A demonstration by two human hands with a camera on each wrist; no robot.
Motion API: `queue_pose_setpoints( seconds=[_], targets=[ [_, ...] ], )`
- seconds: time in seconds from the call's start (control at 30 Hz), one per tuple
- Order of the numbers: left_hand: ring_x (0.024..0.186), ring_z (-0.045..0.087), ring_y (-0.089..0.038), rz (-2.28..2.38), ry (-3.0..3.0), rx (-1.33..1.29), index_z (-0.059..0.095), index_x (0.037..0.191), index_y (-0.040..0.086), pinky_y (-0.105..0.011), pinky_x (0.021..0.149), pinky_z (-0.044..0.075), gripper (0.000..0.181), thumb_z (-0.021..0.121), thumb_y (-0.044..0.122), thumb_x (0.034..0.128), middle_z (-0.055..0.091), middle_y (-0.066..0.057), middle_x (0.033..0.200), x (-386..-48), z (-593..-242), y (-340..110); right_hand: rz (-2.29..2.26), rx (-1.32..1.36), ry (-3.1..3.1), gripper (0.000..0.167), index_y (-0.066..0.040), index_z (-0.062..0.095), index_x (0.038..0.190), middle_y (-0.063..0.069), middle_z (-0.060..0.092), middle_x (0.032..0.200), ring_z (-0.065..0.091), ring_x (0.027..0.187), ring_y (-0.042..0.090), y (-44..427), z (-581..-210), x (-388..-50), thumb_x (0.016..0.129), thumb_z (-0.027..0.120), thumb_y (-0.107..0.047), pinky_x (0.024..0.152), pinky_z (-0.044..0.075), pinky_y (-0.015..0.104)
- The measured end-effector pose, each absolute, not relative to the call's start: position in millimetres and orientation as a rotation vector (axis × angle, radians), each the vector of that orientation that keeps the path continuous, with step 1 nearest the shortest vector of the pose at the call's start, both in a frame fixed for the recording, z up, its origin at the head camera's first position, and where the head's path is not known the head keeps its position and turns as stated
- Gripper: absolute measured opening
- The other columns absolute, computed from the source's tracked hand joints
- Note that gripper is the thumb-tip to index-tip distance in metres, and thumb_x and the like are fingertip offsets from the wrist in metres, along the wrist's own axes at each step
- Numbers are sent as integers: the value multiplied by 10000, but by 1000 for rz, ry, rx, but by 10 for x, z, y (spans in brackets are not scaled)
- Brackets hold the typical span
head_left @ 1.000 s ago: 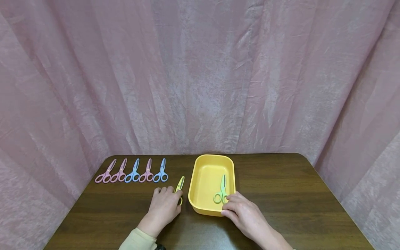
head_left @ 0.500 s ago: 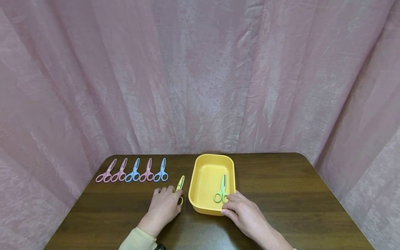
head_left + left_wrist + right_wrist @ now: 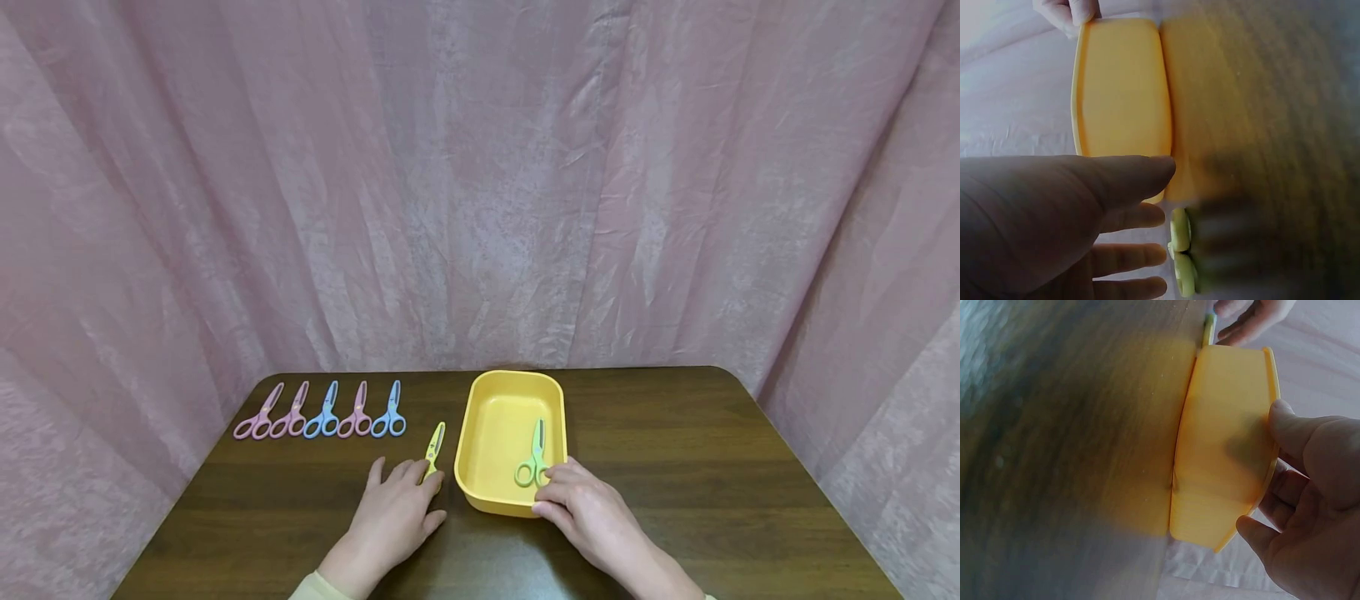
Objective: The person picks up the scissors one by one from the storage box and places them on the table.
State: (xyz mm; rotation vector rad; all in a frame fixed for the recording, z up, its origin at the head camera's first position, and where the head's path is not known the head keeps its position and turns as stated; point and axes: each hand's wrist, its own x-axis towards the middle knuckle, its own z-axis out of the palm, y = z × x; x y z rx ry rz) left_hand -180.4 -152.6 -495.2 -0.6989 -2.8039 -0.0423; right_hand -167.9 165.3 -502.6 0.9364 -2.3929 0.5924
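Note:
Yellow scissors (image 3: pixel 434 446) lie on the table just left of a yellow tray (image 3: pixel 463 417). Over their handles is my left hand (image 3: pixel 390 517), fingers spread and relaxed. In the left wrist view its straight fingers (image 3: pixel 1132 259) are beside the scissors' handle loops (image 3: pixel 1180 231), with nothing gripped. My right hand (image 3: pixel 596 512) holds the tray's near right corner, and in the right wrist view its thumb (image 3: pixel 1288 422) is on the rim. Green scissors (image 3: pixel 535 458) lie inside the tray, blades pointing away; the fingers partly cover one handle loop.
A row of pink scissors (image 3: pixel 260 417) and blue scissors (image 3: pixel 324 412) lies at the back left of the dark wooden table (image 3: pixel 690 442). A pink curtain (image 3: pixel 480 183) hangs right behind the table.
My left hand has loosened from the yellow scissors, its fingers spreading and its thumb moving out; the scissors stay on the table. The right hand keeps its place at the tray.

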Motion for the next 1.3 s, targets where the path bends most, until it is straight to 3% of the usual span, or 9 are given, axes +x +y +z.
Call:
queue_pose_setpoints(
  seconds=[0.23, 0.8, 1.3],
  targets=[
    [1317, 657, -391, -28, -2828, -723, 754, 1337, 118, -773, 1108, 405, 545, 869, 453, 923, 679, -164, 1431, -1748, -4983, -1547, 597, 937, -2390, 186, -268, 743, 830, -129, 678, 971, 709, 1054, 172, 1653, -5031, -1684, 941, 880, -209, 1111, 540, 511],
    [1347, 638, -392, -92, -2881, -722, 729, 1394, 101, -748, 1117, 415, 557, 835, 444, 967, 661, -189, 1464, -1746, -4987, -1554, 613, 928, -2401, 192, -256, 736, 812, -153, 636, 936, 681, 996, 78, 1638, -5004, -1669, 915, 895, -227, 1113, 540, 513],
    [1245, 677, -365, -76, -2804, -695, 745, 1337, 117, -726, 1070, 449, 506, 851, 418, 944, 702, -154, 1380, -1895, -5052, -1498, 626, 913, -2419, 184, -243, 742, 812, -138, 642, 945, 700, 1026, 118, 1637, -4990, -1657, 905, 899, -219, 1081, 559, 503]
  ],
)
